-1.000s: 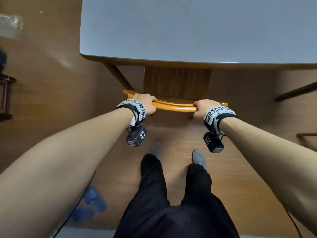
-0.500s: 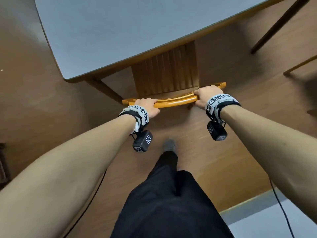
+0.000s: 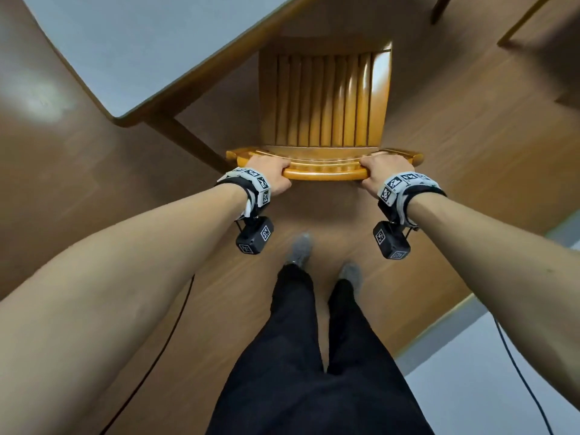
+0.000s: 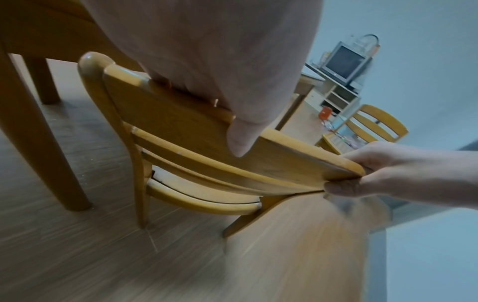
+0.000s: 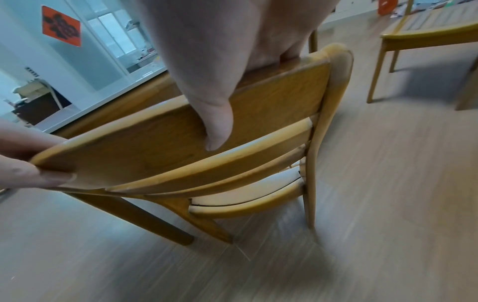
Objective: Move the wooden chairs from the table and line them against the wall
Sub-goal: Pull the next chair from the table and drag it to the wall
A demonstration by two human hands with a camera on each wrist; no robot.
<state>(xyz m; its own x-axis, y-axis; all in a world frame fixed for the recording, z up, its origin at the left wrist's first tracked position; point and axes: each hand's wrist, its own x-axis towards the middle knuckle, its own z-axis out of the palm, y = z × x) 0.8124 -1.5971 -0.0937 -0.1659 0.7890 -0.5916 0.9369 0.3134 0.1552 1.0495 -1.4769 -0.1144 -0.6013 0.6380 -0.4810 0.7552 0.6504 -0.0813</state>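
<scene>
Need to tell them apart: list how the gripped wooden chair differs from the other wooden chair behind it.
The gripped slat-back wooden chair is held at its top rail by the left hand and right hand; the far wooden chair is untouched. The gripped one stands beside the grey-topped table; the far one stands apart. Both are yellowish wood.

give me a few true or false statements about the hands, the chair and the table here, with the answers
1. Both hands grip the top rail of the slatted honey-coloured wooden chair. True: the left hand and right hand each hold one end.
2. The chair seat is fully hidden under the grey-topped wooden table. False: most of the seat is clear of the table edge.
3. A second wooden chair stands elsewhere in the room. True.
4. The right hand rests flat on the tabletop. False: it holds the chair rail.
5. A cup sits on the chair seat. False: nothing lies on it.
</scene>
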